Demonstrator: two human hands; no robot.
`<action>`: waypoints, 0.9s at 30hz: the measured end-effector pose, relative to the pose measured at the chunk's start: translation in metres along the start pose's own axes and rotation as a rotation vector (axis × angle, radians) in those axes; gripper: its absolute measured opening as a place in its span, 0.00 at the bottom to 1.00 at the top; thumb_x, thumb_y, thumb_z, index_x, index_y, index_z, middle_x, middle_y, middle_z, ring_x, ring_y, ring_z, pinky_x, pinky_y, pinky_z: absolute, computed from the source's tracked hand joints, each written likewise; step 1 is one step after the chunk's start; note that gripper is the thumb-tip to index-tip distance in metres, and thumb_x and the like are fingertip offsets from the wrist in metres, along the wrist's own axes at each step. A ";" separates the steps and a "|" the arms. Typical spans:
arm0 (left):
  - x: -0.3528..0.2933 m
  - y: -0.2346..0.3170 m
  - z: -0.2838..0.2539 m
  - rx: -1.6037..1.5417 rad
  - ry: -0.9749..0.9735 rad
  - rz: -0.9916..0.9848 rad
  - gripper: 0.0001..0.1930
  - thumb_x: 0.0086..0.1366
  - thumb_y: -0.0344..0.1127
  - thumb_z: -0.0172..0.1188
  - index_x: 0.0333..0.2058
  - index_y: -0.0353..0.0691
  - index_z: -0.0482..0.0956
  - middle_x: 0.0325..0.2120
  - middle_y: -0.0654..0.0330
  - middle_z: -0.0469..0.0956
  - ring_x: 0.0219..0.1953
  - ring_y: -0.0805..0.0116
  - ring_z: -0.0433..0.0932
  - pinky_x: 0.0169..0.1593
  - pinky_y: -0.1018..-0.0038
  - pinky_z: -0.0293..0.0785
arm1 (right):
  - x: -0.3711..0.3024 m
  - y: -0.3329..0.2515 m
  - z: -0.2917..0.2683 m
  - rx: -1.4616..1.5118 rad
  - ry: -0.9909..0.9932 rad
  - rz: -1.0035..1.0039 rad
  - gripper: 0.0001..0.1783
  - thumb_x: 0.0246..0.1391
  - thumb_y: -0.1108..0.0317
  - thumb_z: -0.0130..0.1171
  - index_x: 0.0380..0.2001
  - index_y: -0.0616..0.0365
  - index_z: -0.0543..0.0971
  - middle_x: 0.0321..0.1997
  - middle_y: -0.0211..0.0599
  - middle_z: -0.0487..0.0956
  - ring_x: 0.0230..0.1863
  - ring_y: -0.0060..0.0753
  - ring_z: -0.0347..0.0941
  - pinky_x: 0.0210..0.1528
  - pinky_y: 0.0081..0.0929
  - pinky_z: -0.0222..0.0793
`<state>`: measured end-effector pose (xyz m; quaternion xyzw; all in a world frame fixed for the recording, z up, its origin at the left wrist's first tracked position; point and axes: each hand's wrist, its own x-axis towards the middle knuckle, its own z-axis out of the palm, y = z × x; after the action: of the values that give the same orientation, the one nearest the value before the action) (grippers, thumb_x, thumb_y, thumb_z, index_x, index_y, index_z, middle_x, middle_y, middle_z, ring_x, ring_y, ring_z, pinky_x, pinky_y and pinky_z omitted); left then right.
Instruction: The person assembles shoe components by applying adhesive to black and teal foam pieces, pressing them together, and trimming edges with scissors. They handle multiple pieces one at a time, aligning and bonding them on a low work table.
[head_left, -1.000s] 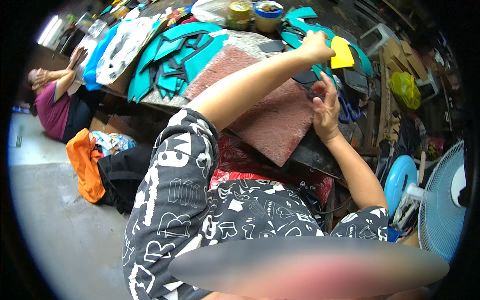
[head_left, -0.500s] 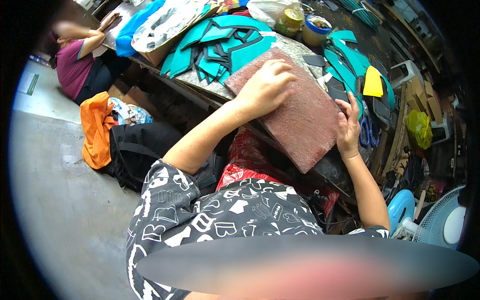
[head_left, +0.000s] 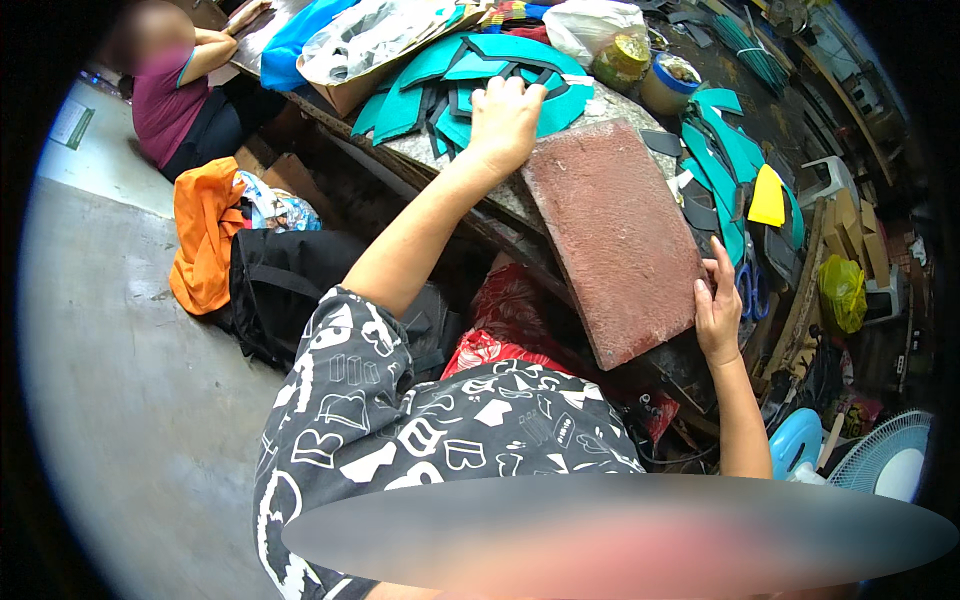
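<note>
My left hand [head_left: 505, 122] is over a pile of teal cut pieces with black edging [head_left: 418, 103], its fingers bent down onto them. The fingertips are hidden, so I cannot tell whether a piece is gripped. A thick reddish-brown rough board [head_left: 620, 240] lies tilted at the table's near edge, its top bare. Beside the board's right edge is my right hand [head_left: 718, 312], fingers and thumb stretched and apart, holding nothing; the thumb is close to the edge, perhaps touching it.
Right of the board lie more teal strips [head_left: 722, 150], a yellow piece [head_left: 767, 196] and blue-handled scissors [head_left: 752, 288]. A jar [head_left: 622, 62] and a tub [head_left: 668, 92] stand behind. A fan [head_left: 890, 455] is at lower right. A person [head_left: 165, 110] sits at far left.
My left hand has moved from the board's top to the teal pile. My right hand stays beside the board's right edge. The whole view has shifted slightly.
</note>
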<state>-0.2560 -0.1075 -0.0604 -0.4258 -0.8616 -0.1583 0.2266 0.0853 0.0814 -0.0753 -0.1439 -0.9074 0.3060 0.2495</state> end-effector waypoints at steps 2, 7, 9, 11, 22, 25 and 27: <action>0.006 0.002 -0.003 -0.136 0.042 0.016 0.19 0.56 0.26 0.60 0.47 0.46 0.77 0.40 0.54 0.76 0.46 0.49 0.75 0.47 0.56 0.73 | 0.000 0.002 0.000 -0.018 0.001 0.004 0.35 0.56 0.72 0.52 0.69 0.51 0.62 0.44 0.46 0.78 0.43 0.44 0.77 0.49 0.33 0.71; 0.030 -0.006 -0.026 -0.380 0.288 0.185 0.22 0.56 0.19 0.52 0.49 0.43 0.77 0.40 0.48 0.75 0.44 0.43 0.76 0.49 0.58 0.75 | 0.002 0.006 0.002 0.010 0.017 0.022 0.35 0.56 0.71 0.52 0.69 0.50 0.62 0.45 0.46 0.78 0.43 0.46 0.78 0.50 0.35 0.71; 0.038 -0.021 -0.039 -0.307 0.430 0.264 0.18 0.56 0.19 0.53 0.46 0.41 0.78 0.39 0.47 0.76 0.41 0.45 0.78 0.47 0.59 0.77 | 0.001 0.005 0.002 0.002 0.022 0.024 0.35 0.56 0.70 0.52 0.69 0.50 0.62 0.45 0.47 0.78 0.43 0.47 0.78 0.50 0.36 0.72; 0.048 -0.036 -0.045 -0.259 0.616 0.351 0.10 0.58 0.24 0.56 0.40 0.36 0.79 0.34 0.51 0.80 0.38 0.64 0.81 0.41 0.66 0.77 | 0.001 0.004 0.001 0.000 0.010 0.043 0.35 0.56 0.69 0.52 0.69 0.49 0.62 0.45 0.47 0.78 0.43 0.48 0.78 0.49 0.36 0.72; 0.009 -0.063 -0.002 0.222 0.194 -0.008 0.14 0.59 0.34 0.61 0.45 0.43 0.80 0.44 0.53 0.76 0.50 0.50 0.73 0.52 0.54 0.71 | 0.002 0.005 0.004 -0.006 0.044 0.020 0.33 0.55 0.68 0.53 0.67 0.47 0.66 0.44 0.48 0.79 0.44 0.51 0.78 0.48 0.38 0.72; 0.007 -0.043 -0.009 0.104 0.310 0.043 0.20 0.62 0.39 0.64 0.52 0.43 0.78 0.50 0.51 0.76 0.54 0.50 0.71 0.58 0.58 0.68 | 0.007 0.002 0.001 -0.018 0.045 -0.001 0.34 0.56 0.66 0.55 0.68 0.46 0.64 0.44 0.47 0.79 0.41 0.48 0.78 0.45 0.37 0.73; 0.003 -0.021 -0.014 -0.139 0.295 0.143 0.20 0.63 0.40 0.64 0.53 0.42 0.78 0.50 0.50 0.76 0.55 0.49 0.71 0.59 0.58 0.67 | 0.014 0.000 -0.004 -0.014 -0.006 0.056 0.36 0.55 0.65 0.57 0.68 0.46 0.63 0.44 0.45 0.79 0.39 0.44 0.78 0.43 0.35 0.73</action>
<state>-0.2709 -0.1237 -0.0487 -0.4726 -0.7737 -0.2618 0.3310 0.0763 0.0897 -0.0675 -0.1701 -0.9059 0.3069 0.2369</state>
